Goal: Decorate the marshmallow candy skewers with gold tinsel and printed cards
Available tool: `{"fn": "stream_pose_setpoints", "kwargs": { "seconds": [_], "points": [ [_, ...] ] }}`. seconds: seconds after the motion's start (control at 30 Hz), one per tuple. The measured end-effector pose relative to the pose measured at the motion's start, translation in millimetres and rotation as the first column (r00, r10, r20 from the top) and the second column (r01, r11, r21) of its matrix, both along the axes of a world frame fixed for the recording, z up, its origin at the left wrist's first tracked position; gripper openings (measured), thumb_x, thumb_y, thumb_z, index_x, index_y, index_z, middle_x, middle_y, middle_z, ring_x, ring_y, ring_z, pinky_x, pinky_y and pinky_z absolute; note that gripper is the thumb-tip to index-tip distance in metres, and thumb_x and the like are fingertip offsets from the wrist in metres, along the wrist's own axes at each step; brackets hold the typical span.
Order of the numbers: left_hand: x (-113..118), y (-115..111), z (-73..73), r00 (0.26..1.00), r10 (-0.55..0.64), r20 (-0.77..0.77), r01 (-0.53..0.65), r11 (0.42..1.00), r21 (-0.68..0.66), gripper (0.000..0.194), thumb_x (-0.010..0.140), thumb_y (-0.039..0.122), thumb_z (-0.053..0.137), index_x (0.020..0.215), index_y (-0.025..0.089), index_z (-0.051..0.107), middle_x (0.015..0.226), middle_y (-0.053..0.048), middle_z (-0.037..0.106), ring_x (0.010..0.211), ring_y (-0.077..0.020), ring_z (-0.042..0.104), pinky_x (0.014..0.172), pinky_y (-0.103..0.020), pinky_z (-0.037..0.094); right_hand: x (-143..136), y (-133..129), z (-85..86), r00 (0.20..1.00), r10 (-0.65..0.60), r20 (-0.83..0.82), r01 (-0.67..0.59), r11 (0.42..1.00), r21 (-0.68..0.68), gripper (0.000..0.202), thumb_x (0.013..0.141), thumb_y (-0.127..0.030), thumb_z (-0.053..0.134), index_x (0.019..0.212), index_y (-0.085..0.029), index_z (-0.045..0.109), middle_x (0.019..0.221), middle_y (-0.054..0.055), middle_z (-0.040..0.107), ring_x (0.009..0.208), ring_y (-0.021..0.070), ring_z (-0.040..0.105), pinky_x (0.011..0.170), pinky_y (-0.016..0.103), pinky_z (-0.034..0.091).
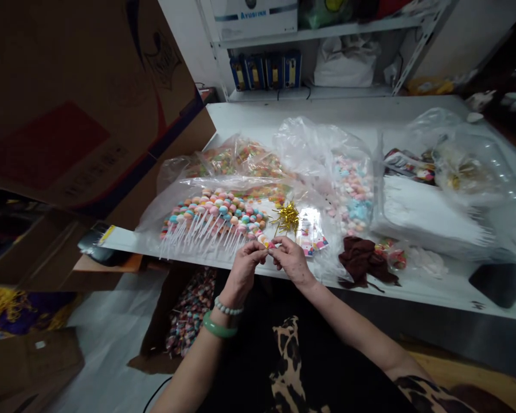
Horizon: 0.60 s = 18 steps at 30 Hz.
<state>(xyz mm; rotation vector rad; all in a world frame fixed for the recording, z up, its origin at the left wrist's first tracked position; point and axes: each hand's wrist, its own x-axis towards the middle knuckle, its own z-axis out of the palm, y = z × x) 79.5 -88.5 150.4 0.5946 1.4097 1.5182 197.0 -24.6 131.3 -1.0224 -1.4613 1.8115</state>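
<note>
My left hand (250,255) and my right hand (289,259) meet at the table's front edge, fingertips pinched together. Between them is a small pink and yellow candy piece (270,245), partly hidden by the fingers. Just beyond and to the left lies a pile of pastel candy skewers (219,209), their white sticks (198,235) pointing toward me. Gold twist ties (288,218) lie in a loose heap past my fingertips. Beside them, printed clear wrappers (312,232) lie flat.
Clear bags hold orange-green candies (241,155) and pastel candies (355,183). A plastic tub (382,215) contains white sticks. Brown cloth (361,261) and a dark phone-like slab (499,284) lie at right. A large carton (90,103) stands left; a box of wrapped candies (193,315) sits below.
</note>
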Motion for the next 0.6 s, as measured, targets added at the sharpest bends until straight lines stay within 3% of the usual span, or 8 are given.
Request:
{"fn": "stream_pose_setpoints", "kwargs": {
  "seconds": [0.13,0.3,0.37,0.43,0.53,0.6],
  "points": [
    [2,-3,1.8,0.997,-0.031,-0.07,0.035,0.998,0.051,0.014,0.064,0.019,0.071,0.06,0.016,0.058,0.058,0.003,0.051,0.059,-0.01,0.043,0.061,-0.024,0.035,2,2,2.9,0.997,0.001,0.083,-0.006,0.998,0.067,0.02,0.074,-0.037,0.06,0.085,-0.021,0.062,0.046,-0.007,0.051,0.04,0.0104,0.047,0.039,0.019,0.036],
    [14,-5,6.7,0.968,0.028,-0.251,-0.004,0.995,0.096,0.011,0.072,0.021,0.067,0.066,0.017,0.059,0.066,0.002,0.052,0.065,-0.0119,0.044,0.064,-0.026,0.036,0,3,2.3,0.976,-0.065,0.21,0.0,0.955,0.296,0.014,0.079,-0.028,0.052,0.084,-0.022,0.064,0.049,-0.006,0.054,0.045,0.0106,0.051,0.048,0.02,0.036],
    [16,-5,5.3,0.933,0.074,-0.353,-0.043,0.994,0.097,0.013,0.074,0.022,0.067,0.066,0.017,0.058,0.067,0.001,0.052,0.068,-0.0129,0.045,0.065,-0.026,0.036,-5,3,1.8,0.941,-0.149,0.303,-0.008,0.887,0.461,0.015,0.082,-0.028,0.05,0.081,-0.022,0.064,0.053,-0.004,0.057,0.05,0.0114,0.052,0.051,0.021,0.033],
    [15,-5,1.9,0.901,0.135,-0.413,-0.096,0.989,0.114,0.016,0.075,0.022,0.066,0.064,0.018,0.055,0.068,0.002,0.05,0.069,-0.0132,0.044,0.066,-0.026,0.036,-11,4,1.9,0.879,-0.235,0.415,-0.085,0.779,0.621,0.019,0.086,-0.03,0.048,0.079,-0.022,0.064,0.058,-0.002,0.061,0.053,0.0125,0.054,0.053,0.023,0.03],
    [11,-4,-2.9,0.941,0.137,-0.308,-0.099,0.986,0.134,0.017,0.076,0.023,0.065,0.066,0.018,0.053,0.067,0.002,0.048,0.066,-0.0125,0.043,0.065,-0.026,0.036,-16,4,2.3,0.807,-0.28,0.521,-0.25,0.636,0.73,0.024,0.091,-0.03,0.045,0.078,-0.02,0.063,0.059,0.001,0.065,0.054,0.0133,0.056,0.053,0.025,0.025],
    [9,-4,-3.6,0.977,0.12,-0.178,-0.097,0.986,0.134,0.017,0.076,0.024,0.065,0.067,0.018,0.052,0.065,0.003,0.048,0.064,-0.0119,0.043,0.064,-0.026,0.037,-16,3,2.4,0.799,-0.284,0.529,-0.296,0.58,0.759,0.026,0.093,-0.03,0.045,0.078,-0.02,0.063,0.059,0.001,0.066,0.054,0.0129,0.057,0.053,0.025,0.025]
  ]
}}
